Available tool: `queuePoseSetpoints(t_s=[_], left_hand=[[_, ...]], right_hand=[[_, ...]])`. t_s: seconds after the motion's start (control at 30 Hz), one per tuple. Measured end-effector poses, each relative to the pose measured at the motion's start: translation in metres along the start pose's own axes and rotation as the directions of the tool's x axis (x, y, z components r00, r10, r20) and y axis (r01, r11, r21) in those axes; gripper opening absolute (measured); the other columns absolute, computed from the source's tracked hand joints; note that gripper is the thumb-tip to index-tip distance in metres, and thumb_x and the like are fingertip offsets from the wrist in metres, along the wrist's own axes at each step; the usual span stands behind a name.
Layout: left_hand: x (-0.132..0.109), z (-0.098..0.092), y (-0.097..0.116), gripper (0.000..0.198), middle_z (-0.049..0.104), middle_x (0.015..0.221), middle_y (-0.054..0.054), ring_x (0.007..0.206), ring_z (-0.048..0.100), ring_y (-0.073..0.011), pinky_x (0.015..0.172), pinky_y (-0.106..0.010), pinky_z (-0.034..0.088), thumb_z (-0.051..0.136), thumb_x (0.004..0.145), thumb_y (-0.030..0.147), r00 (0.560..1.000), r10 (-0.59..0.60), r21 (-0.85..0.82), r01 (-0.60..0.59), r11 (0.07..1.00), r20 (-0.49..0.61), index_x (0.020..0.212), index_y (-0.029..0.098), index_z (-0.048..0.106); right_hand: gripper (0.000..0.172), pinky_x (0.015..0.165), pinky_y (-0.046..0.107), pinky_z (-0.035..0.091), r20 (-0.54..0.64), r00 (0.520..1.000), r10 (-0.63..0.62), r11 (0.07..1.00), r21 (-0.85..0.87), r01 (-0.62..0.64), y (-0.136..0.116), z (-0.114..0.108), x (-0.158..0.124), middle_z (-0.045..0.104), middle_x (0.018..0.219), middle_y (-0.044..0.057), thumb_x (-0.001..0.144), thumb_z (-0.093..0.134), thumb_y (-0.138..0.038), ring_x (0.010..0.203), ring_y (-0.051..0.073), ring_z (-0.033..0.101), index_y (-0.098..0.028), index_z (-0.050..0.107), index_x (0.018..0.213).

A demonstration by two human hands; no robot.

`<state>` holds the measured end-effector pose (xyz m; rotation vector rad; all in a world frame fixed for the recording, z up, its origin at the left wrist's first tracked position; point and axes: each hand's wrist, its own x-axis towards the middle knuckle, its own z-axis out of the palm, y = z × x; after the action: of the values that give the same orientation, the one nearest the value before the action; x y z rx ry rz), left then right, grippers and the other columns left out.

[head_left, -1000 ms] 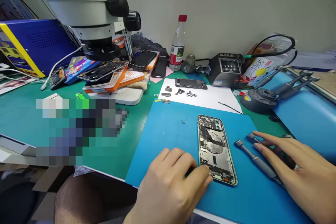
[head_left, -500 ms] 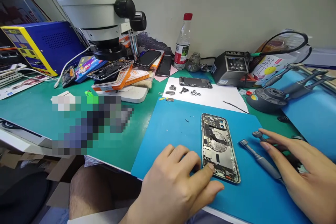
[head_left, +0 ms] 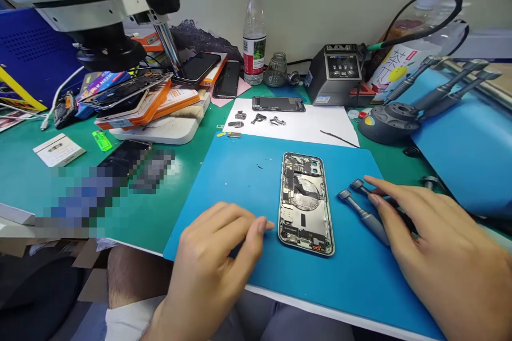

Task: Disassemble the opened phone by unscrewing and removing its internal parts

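An opened smartphone (head_left: 306, 197) lies on the blue mat (head_left: 224, 181), its circuit boards, flex cables and round coil exposed. Just left of its lower edge is my left hand (head_left: 228, 256), apart from the phone. Its fingers are curled in with the thumb against the index finger, and nothing shows between them. At the right, my right hand (head_left: 432, 234) pinches a grey screwdriver (head_left: 359, 185) near its flat cap; the rest of that tool is hidden by the fingers. A second grey screwdriver (head_left: 366, 217) rests on the mat beside it, partly behind the hand.
Behind the mat, a white sheet (head_left: 308, 125) bears a phone screen (head_left: 279, 104) and several small parts. A screwdriver stand (head_left: 390, 122) holds several drivers. Further back are a bottle (head_left: 255, 37) and a black soldering station (head_left: 336, 74). A microscope (head_left: 108, 16) overhangs stacked phones and boxes.
My left hand has come off the phone's lower end and moved left, thumb and index finger now together. My right hand still pinches the screwdriver. The camera view has shifted.
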<state>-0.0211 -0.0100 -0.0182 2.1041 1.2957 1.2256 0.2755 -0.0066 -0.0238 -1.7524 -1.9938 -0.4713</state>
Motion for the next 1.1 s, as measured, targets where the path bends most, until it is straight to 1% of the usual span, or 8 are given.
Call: queuePoseSetpoints(t_s=[0.2, 0.33, 0.5, 0.63, 0.77, 0.9, 1.0, 1.1], left_hand=[[0.003, -0.003, 0.003, 0.030, 0.080, 0.093, 0.005, 0.088, 0.074, -0.0118, 0.079, -0.024, 0.055, 0.057, 0.115, 0.022, 0.987, -0.131, -0.003, 0.132, 0.991, 0.089, 0.098, 0.027, 0.081], [0.003, -0.005, 0.004, 0.029, 0.080, 0.095, 0.005, 0.090, 0.074, -0.0119, 0.079, -0.024, 0.054, 0.057, 0.116, 0.024, 0.977, -0.167, 0.008, 0.168, 0.986, 0.130, 0.098, 0.029, 0.080], [0.003, -0.006, 0.005, 0.025, 0.080, 0.097, 0.005, 0.091, 0.073, -0.0121, 0.080, -0.024, 0.053, 0.058, 0.115, 0.022, 0.974, -0.167, 0.015, 0.167, 0.986, 0.153, 0.100, 0.028, 0.077], [0.000, -0.006, 0.003, 0.023, 0.079, 0.098, 0.004, 0.093, 0.072, -0.0124, 0.083, -0.026, 0.053, 0.059, 0.115, 0.022, 0.972, -0.160, 0.019, 0.159, 0.987, 0.174, 0.102, 0.028, 0.077], [0.002, -0.006, 0.002, 0.023, 0.079, 0.095, 0.002, 0.089, 0.072, -0.0142, 0.080, -0.029, 0.053, 0.059, 0.114, 0.020, 0.980, -0.101, 0.019, 0.099, 0.995, 0.170, 0.100, 0.025, 0.077], [0.006, -0.008, 0.001, 0.024, 0.080, 0.092, 0.000, 0.085, 0.071, -0.0158, 0.076, -0.030, 0.054, 0.059, 0.112, 0.016, 0.989, -0.038, -0.001, 0.039, 0.999, 0.144, 0.097, 0.023, 0.078], [0.007, -0.009, -0.001, 0.024, 0.080, 0.093, 0.001, 0.086, 0.070, -0.0152, 0.076, -0.031, 0.053, 0.060, 0.111, 0.015, 0.990, -0.014, -0.012, 0.016, 1.000, 0.141, 0.097, 0.023, 0.077], [0.005, -0.006, -0.002, 0.018, 0.080, 0.099, 0.001, 0.090, 0.070, -0.0175, 0.079, -0.033, 0.053, 0.062, 0.111, 0.018, 0.990, 0.024, 0.026, -0.028, 0.999, 0.139, 0.105, 0.023, 0.078]], right_hand=[[0.040, 0.089, 0.050, 0.053, -0.015, 1.000, -0.016, 1.000, 0.013, 0.016, -0.004, 0.001, 0.000, 0.077, 0.130, 0.011, 0.114, 0.045, -0.049, 0.111, 0.038, 0.074, -0.027, 0.065, 0.141], [0.038, 0.091, 0.051, 0.054, -0.004, 1.000, -0.025, 0.999, 0.047, 0.025, -0.001, 0.000, -0.002, 0.079, 0.126, 0.008, 0.114, 0.047, -0.048, 0.109, 0.037, 0.075, -0.030, 0.064, 0.142], [0.035, 0.095, 0.052, 0.054, -0.010, 1.000, 0.030, 0.994, 0.110, -0.028, 0.003, 0.003, -0.006, 0.079, 0.130, 0.006, 0.113, 0.052, -0.045, 0.114, 0.037, 0.075, -0.033, 0.066, 0.142], [0.036, 0.095, 0.053, 0.054, -0.019, 0.998, 0.063, 0.995, 0.072, -0.061, 0.009, 0.009, -0.008, 0.079, 0.125, 0.007, 0.111, 0.053, -0.051, 0.110, 0.038, 0.074, -0.035, 0.069, 0.139], [0.041, 0.090, 0.050, 0.053, -0.035, 0.998, 0.045, 0.998, 0.038, -0.043, 0.013, 0.012, -0.008, 0.078, 0.120, 0.008, 0.109, 0.055, -0.060, 0.102, 0.035, 0.072, -0.030, 0.076, 0.125], [0.045, 0.094, 0.047, 0.052, -0.005, 0.998, 0.066, 0.994, 0.088, -0.066, 0.012, 0.005, -0.002, 0.079, 0.114, 0.006, 0.111, 0.050, -0.062, 0.111, 0.032, 0.074, -0.027, 0.078, 0.112], [0.057, 0.081, 0.044, 0.051, 0.038, 0.988, 0.150, 0.988, 0.028, -0.151, 0.013, 0.000, 0.005, 0.081, 0.114, 0.002, 0.108, 0.043, -0.076, 0.110, 0.030, 0.076, -0.032, 0.079, 0.106], [0.069, 0.065, 0.041, 0.047, 0.111, 0.965, 0.240, 0.971, -0.022, -0.239, 0.014, -0.002, 0.013, 0.082, 0.110, -0.003, 0.099, 0.037, -0.091, 0.095, 0.028, 0.077, -0.038, 0.080, 0.100]])
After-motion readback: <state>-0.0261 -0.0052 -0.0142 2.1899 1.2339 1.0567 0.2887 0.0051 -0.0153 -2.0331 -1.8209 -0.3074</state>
